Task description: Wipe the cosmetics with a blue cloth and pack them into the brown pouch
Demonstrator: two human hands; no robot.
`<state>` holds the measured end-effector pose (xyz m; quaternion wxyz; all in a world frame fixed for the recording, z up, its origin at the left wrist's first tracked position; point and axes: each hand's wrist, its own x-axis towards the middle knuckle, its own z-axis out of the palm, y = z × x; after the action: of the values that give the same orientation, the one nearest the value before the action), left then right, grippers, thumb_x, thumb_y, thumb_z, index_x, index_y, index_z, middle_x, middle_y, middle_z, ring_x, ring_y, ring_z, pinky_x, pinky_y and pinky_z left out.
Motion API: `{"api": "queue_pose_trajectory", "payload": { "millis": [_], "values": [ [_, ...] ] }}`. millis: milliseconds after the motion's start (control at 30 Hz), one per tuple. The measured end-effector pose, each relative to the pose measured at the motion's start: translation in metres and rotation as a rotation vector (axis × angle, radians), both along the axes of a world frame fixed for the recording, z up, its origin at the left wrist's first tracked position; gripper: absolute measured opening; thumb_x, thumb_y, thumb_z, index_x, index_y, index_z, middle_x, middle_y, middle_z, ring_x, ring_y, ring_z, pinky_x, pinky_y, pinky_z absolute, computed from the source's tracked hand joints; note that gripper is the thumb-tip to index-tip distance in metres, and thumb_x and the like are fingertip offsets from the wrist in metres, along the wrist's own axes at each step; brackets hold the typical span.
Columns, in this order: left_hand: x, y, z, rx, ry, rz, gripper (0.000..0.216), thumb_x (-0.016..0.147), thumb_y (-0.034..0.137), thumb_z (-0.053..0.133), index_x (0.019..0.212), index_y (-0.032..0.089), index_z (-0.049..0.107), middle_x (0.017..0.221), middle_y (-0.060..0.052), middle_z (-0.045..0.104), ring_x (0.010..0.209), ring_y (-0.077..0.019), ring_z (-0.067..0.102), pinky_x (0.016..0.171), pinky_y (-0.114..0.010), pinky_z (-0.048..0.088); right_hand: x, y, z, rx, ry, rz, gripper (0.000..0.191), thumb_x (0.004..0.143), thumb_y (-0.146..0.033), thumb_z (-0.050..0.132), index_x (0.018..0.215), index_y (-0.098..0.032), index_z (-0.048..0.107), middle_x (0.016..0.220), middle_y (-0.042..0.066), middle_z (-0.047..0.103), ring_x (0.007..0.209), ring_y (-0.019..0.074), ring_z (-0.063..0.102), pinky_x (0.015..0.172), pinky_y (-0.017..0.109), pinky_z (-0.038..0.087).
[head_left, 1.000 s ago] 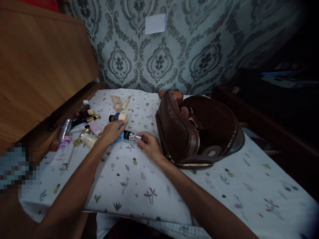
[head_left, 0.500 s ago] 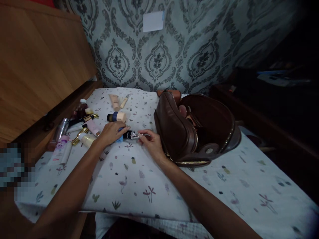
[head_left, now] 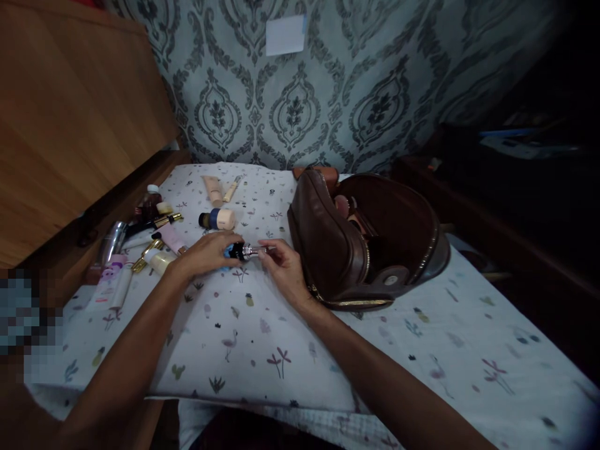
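Note:
A black cosmetic tube with a slim silver end (head_left: 250,250) lies between my two hands, low over the patterned cloth. My left hand (head_left: 212,253) is closed round its black part. The fingertips of my right hand (head_left: 285,270) pinch the silver end. Something light blue (head_left: 228,251) shows at my left fingers, mostly covered, and I cannot make out what it is. Just beyond my left hand lies a beige bottle with a blue band and dark cap (head_left: 220,219). Near my right hand stands an open brown leather bag (head_left: 323,250) with cosmetics inside.
To the left lie several tubes and bottles, among them a white and purple tube (head_left: 107,284) and a cream tube (head_left: 159,261). Further back are a beige tube (head_left: 212,189) and a slim yellowish tube (head_left: 232,187). A wooden cabinet (head_left: 84,112) borders the left side.
My left fingers have gone from resting over the blue thing to wrapping round the black part. My right hand still pinches the silver end. The view has shifted slightly.

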<state>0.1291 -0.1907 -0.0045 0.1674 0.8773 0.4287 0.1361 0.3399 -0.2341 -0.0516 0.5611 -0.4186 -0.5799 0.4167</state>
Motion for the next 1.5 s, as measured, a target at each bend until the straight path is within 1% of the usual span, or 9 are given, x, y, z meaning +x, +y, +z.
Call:
{"api": "queue_pose_trajectory", "payload": {
  "millis": [100, 200, 333, 433, 600, 800, 1033, 1300, 1500],
  "values": [
    [0.005, -0.003, -0.002, 0.074, 0.015, 0.024, 0.025, 0.081, 0.034, 0.072, 0.103, 0.024, 0.067, 0.102, -0.004, 0.07, 0.097, -0.0249, 0.065, 0.082, -0.031, 0.046, -0.001, 0.002, -0.002, -0.133, 0.084, 0.002, 0.038, 0.076, -0.045, 0.069, 0.104, -0.019, 0.062, 0.088, 0.002, 0.065, 0.07, 0.0143, 0.062, 0.059, 0.025, 0.049],
    [0.014, -0.009, -0.003, 0.126, 0.035, 0.024, 0.027, 0.082, 0.033, 0.072, 0.106, 0.023, 0.065, 0.105, -0.006, 0.069, 0.1, -0.0257, 0.064, 0.085, -0.034, 0.047, -0.001, 0.003, -0.002, -0.248, 0.083, 0.018, 0.046, 0.077, -0.06, 0.066, 0.097, -0.02, 0.056, 0.066, -0.004, 0.057, 0.051, 0.0116, 0.055, 0.045, 0.023, 0.041],
    [0.02, -0.012, -0.003, 0.128, 0.026, -0.031, 0.028, 0.086, 0.037, 0.068, 0.109, 0.022, 0.062, 0.105, -0.005, 0.068, 0.099, -0.0247, 0.064, 0.084, -0.034, 0.047, 0.0, 0.002, -0.001, -0.233, 0.008, -0.002, 0.048, 0.079, -0.069, 0.06, 0.082, -0.022, 0.053, 0.049, -0.009, 0.044, 0.039, 0.0094, 0.043, 0.04, 0.022, 0.031],
    [0.02, -0.011, -0.002, 0.115, 0.008, -0.052, 0.027, 0.086, 0.037, 0.068, 0.107, 0.022, 0.061, 0.105, -0.005, 0.067, 0.098, -0.0243, 0.064, 0.083, -0.035, 0.046, 0.001, 0.001, -0.002, -0.17, -0.033, -0.027, 0.044, 0.083, -0.064, 0.058, 0.075, -0.022, 0.05, 0.049, -0.009, 0.042, 0.042, 0.009, 0.04, 0.043, 0.022, 0.03],
    [0.018, -0.008, -0.002, 0.06, -0.054, -0.066, 0.027, 0.084, 0.038, 0.072, 0.103, 0.021, 0.062, 0.103, -0.004, 0.068, 0.095, -0.0234, 0.064, 0.081, -0.034, 0.045, 0.002, -0.002, -0.003, -0.061, -0.097, -0.021, 0.03, 0.088, -0.051, 0.055, 0.082, -0.022, 0.054, 0.056, -0.007, 0.044, 0.051, 0.0108, 0.042, 0.05, 0.023, 0.033],
    [0.015, -0.005, -0.002, 0.028, -0.106, -0.057, 0.029, 0.083, 0.04, 0.072, 0.104, 0.022, 0.064, 0.102, -0.004, 0.069, 0.094, -0.0228, 0.064, 0.081, -0.034, 0.045, 0.002, -0.003, -0.004, 0.055, -0.102, 0.008, 0.024, 0.09, -0.043, 0.055, 0.097, -0.021, 0.06, 0.079, 0.0, 0.061, 0.065, 0.0135, 0.054, 0.062, 0.026, 0.043],
    [0.014, -0.005, -0.002, 0.007, -0.124, -0.052, 0.029, 0.083, 0.042, 0.072, 0.104, 0.023, 0.065, 0.101, -0.004, 0.069, 0.093, -0.0228, 0.064, 0.08, -0.035, 0.046, 0.002, -0.003, -0.005, 0.074, -0.082, 0.0, 0.023, 0.09, -0.04, 0.055, 0.099, -0.021, 0.062, 0.093, 0.004, 0.066, 0.077, 0.0162, 0.06, 0.068, 0.028, 0.048],
    [0.015, -0.007, -0.007, 0.12, -0.069, -0.083, 0.029, 0.086, 0.039, 0.07, 0.108, 0.022, 0.063, 0.104, -0.006, 0.068, 0.096, -0.0233, 0.064, 0.081, -0.034, 0.046, 0.002, -0.002, -0.001, -0.065, -0.073, -0.043, 0.028, 0.084, -0.048, 0.059, 0.087, -0.021, 0.058, 0.056, -0.007, 0.049, 0.047, 0.011, 0.046, 0.049, 0.025, 0.038],
    [0.018, -0.009, -0.01, 0.169, -0.061, -0.099, 0.029, 0.088, 0.039, 0.069, 0.11, 0.022, 0.063, 0.103, -0.005, 0.068, 0.096, -0.0225, 0.064, 0.082, -0.034, 0.047, 0.002, -0.004, 0.005, -0.122, -0.053, -0.044, 0.036, 0.085, -0.055, 0.058, 0.073, -0.022, 0.049, 0.049, -0.008, 0.046, 0.04, 0.0084, 0.041, 0.044, 0.023, 0.033]
  ]
}}
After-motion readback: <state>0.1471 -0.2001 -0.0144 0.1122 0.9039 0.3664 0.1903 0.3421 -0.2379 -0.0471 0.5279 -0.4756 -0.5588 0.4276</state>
